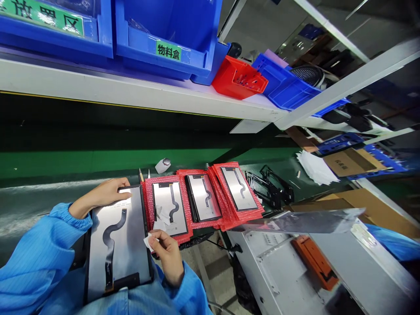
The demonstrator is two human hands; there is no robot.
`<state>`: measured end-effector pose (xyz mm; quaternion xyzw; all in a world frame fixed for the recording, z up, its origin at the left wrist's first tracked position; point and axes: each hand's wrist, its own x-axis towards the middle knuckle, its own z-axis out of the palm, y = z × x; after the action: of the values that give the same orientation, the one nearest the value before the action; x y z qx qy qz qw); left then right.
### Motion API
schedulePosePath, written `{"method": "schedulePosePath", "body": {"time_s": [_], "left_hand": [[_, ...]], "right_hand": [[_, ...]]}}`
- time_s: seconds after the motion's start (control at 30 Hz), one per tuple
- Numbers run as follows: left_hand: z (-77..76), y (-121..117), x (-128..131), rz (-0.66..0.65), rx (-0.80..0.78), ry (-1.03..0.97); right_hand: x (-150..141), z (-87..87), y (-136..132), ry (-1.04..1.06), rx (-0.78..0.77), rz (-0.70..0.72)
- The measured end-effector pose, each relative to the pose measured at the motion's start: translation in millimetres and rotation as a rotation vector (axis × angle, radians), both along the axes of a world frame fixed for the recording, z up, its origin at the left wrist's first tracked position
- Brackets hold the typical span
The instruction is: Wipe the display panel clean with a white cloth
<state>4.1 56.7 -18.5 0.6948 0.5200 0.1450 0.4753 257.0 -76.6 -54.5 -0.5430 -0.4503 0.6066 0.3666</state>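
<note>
A silver display panel (126,245) with a black flex cable lies back side up in front of me. My left hand (101,194) grips its top left corner, fingers curled over the edge. At the panel's right edge my right hand (167,253) pinches a small white piece (147,241), perhaps a wipe or a sticker. Both my sleeves are blue. Three more panels (169,208) (203,197) (239,188) lie in a row to the right, each on red bubble wrap (244,216).
A small white bottle (163,165) stands on the green belt (65,159) behind the panels. Blue bins (170,48) and a red bin (238,78) sit on the shelf above. Black brackets (269,186), white sheets (315,168), cardboard and a grey machine (295,267) are at right.
</note>
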Motion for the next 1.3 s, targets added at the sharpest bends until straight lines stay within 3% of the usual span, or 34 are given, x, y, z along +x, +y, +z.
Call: {"method": "schedulePosePath", "body": {"time_s": [0.1,0.17,0.27,0.4,0.53,0.93,1.3], "left_hand": [[-3.1,0.3,-0.2,0.005,0.007,0.013],[-5.3,0.0,-0.3,0.005,0.014,0.017],[-7.2,-0.9,0.5,0.002,0.020,0.021],[-6.6,-2.2,1.8,-0.011,0.020,0.019],[-6.3,-3.6,1.7,-0.018,0.025,0.019],[-9.1,-2.3,3.2,-0.035,0.030,0.033],[-7.4,-3.8,5.9,-0.028,0.028,0.052]], "right_hand": [[4.1,1.1,3.8,-0.061,0.105,-0.102],[6.5,5.2,5.7,-0.170,0.259,-0.119],[8.0,11.5,6.6,-0.351,0.519,0.003],[7.1,11.1,6.0,-0.486,0.691,0.206],[6.2,7.5,3.9,-0.601,0.758,0.312],[8.7,10.0,1.2,-0.827,0.921,0.361],[12.9,12.5,7.8,-0.862,0.948,0.421]]}}
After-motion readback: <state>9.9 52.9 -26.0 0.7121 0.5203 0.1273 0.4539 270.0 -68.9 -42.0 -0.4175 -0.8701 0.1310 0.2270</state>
